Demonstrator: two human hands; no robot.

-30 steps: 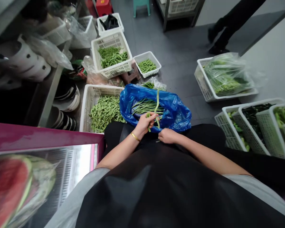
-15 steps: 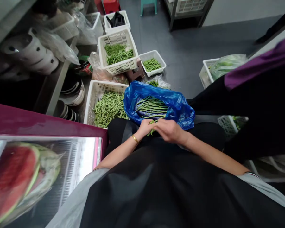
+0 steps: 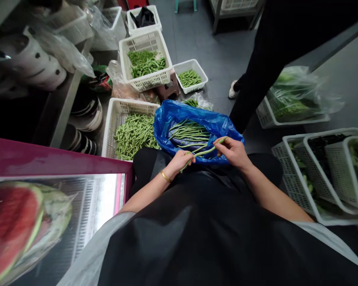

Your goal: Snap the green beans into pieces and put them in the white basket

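A long green bean (image 3: 205, 152) stretches between my two hands above my lap. My left hand (image 3: 181, 160), with a gold bracelet at the wrist, is closed around one end, where bean pieces poke out below the fingers. My right hand (image 3: 233, 152) pinches the bean near its other end. Under and beyond the hands, a blue plastic bag (image 3: 217, 121) gapes on my lap, with several whole long beans (image 3: 191, 131) lying in it. To its left stands a white basket (image 3: 107, 131) full of short bean pieces (image 3: 135, 137).
Further off are a basket of greens and beans (image 3: 146, 82) and a small bean basket (image 3: 193, 88). A person's leg (image 3: 256, 75) stands beyond the bag. Several white baskets (image 3: 298, 159) line the right; a glass-topped case with watermelon (image 3: 12, 222) is at left.
My right hand has moved right, away from my left, and the long bean now shows between them. The person at right has shifted, uncovering the baskets there.
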